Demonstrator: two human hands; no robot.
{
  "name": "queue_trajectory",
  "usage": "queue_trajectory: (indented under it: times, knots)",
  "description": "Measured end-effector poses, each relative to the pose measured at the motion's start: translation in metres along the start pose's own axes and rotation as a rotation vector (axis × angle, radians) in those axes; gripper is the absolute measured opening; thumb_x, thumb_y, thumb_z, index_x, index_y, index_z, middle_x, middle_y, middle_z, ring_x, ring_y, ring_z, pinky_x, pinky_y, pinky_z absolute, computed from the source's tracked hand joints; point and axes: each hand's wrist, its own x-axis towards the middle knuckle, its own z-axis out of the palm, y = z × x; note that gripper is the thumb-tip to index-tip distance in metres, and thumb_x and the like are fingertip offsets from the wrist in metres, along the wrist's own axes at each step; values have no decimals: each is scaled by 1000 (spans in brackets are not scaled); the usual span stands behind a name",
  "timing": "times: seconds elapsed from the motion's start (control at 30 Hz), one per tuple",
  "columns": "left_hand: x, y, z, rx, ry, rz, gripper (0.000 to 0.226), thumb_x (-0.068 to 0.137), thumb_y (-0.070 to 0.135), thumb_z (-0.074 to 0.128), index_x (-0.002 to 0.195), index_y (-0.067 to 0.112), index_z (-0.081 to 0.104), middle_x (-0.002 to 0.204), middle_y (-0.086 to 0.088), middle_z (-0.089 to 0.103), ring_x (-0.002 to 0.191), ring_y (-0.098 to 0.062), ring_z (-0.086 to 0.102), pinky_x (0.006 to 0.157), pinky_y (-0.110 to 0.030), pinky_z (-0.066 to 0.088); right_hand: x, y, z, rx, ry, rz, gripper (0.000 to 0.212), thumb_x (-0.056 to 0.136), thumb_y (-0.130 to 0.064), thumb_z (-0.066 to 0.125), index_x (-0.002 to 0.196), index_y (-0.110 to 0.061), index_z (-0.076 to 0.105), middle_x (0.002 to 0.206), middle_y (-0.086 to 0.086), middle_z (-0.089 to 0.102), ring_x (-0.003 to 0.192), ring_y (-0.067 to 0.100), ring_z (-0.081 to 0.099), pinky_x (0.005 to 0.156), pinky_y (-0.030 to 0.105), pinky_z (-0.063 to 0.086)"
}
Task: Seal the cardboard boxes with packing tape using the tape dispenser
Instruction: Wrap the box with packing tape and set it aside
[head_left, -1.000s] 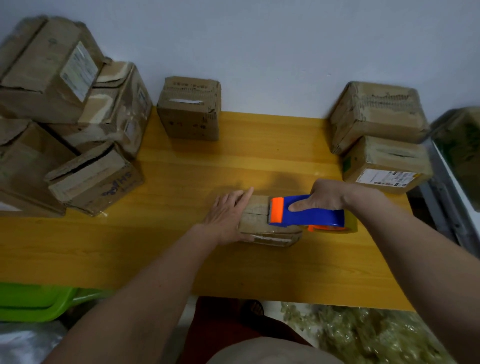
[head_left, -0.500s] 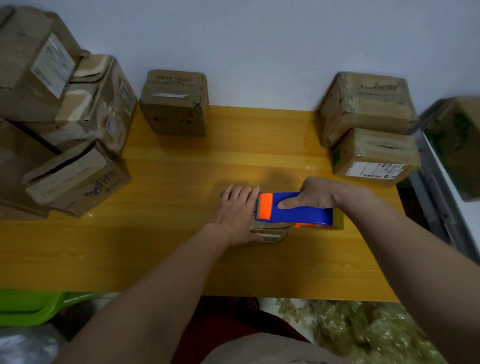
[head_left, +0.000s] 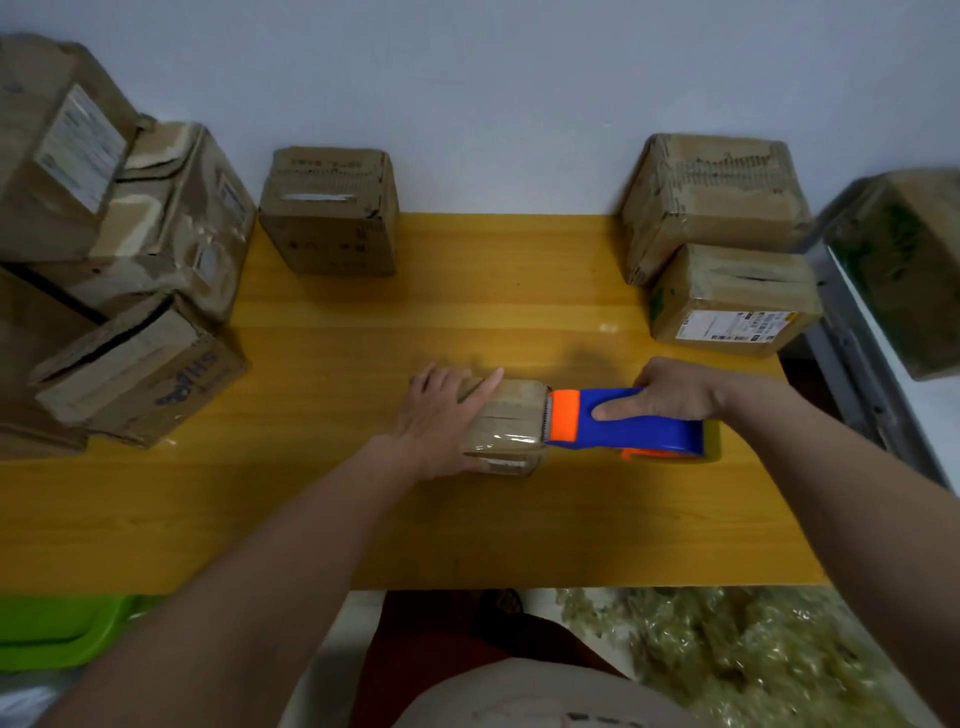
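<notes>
A small cardboard box (head_left: 511, 423) lies on the yellow wooden table (head_left: 467, 322), with glossy clear tape across its top. My left hand (head_left: 441, 421) rests flat on the box's left part with straight fingers, holding it down. My right hand (head_left: 670, 392) grips the blue and orange tape dispenser (head_left: 623, 423), thumb along its side. The dispenser's orange head and toothed blade sit at the box's right edge, and its body extends right over the table.
Stacked cardboard boxes (head_left: 119, 260) crowd the table's left end. One box (head_left: 332, 213) stands at the back against the wall, and two more boxes (head_left: 727, 249) are stacked at the back right. A green bin (head_left: 57, 629) sits below left, crumpled plastic wrap (head_left: 737, 644) below right.
The dispenser has been drawn rightwards across the box top to its right edge, uncovering the taped surface. My left hand stayed on the box's left part.
</notes>
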Motion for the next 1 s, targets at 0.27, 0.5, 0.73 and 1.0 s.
queue_trajectory:
  times: [0.27,0.5,0.73,1.0]
  knots:
    - [1,-1,-10,68,-71,28,125,67,59,75,152,15,-6,160,-10,-12,145,-29,-17,111,-45,-18,13,-15,23,119,-3,-61,54,75,-60,67,87,-8,67,90,14,71,76,23,64,72,31,48]
    - [12,24,5,44,29,7,127,65,88,49,149,20,-18,160,-1,1,146,-26,-2,112,-47,-18,20,-14,19,125,-45,-56,61,74,-62,66,97,-6,66,92,13,72,87,29,68,83,38,53]
    - [11,24,5,23,35,4,122,68,87,45,149,21,-19,157,-3,8,144,-27,4,112,-46,-19,5,17,8,118,-56,-35,61,68,-65,66,87,-7,68,80,10,73,70,22,66,70,33,50]
    - [12,25,2,17,21,-2,126,67,86,49,149,20,-20,158,-3,6,145,-26,2,114,-47,-17,-3,16,8,126,-70,-39,61,76,-62,62,93,-4,67,86,13,72,74,26,66,75,36,51]
